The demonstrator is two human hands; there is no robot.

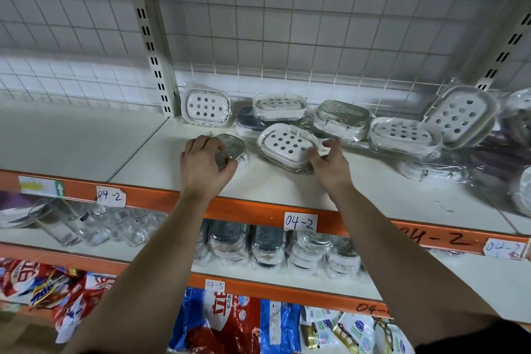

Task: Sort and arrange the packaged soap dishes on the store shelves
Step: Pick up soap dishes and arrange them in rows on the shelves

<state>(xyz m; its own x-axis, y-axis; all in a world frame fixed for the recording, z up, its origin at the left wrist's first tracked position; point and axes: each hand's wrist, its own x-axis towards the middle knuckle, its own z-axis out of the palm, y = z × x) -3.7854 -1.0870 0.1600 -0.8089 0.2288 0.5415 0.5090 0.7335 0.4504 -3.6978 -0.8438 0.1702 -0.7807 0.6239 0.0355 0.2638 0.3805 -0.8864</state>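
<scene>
The upper shelf (287, 190) carries wrapped soap dishes in a loose heap along the back. The right hand (330, 164) pinches the perforated white soap dish (287, 144); the left hand (205, 164) curls over a ribbed metal-look dish (230, 146). Slick film could slip, toppling leaning neighbours.

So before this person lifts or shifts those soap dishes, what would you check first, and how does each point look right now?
1. Left hand has a grip on the ribbed soap dish: ok, fingers curl over it.
2. Right hand has a grip on the white holed soap dish: cannot tell, fingers touch its near edge, thumb looks spread.
3. That dish lies flat: not ok, it tilts on a wrapped pack beneath.
4. Free space on the shelf in front: ok.
5. Pile behind is tidy: not ok, the far right dish leans on others.
</scene>
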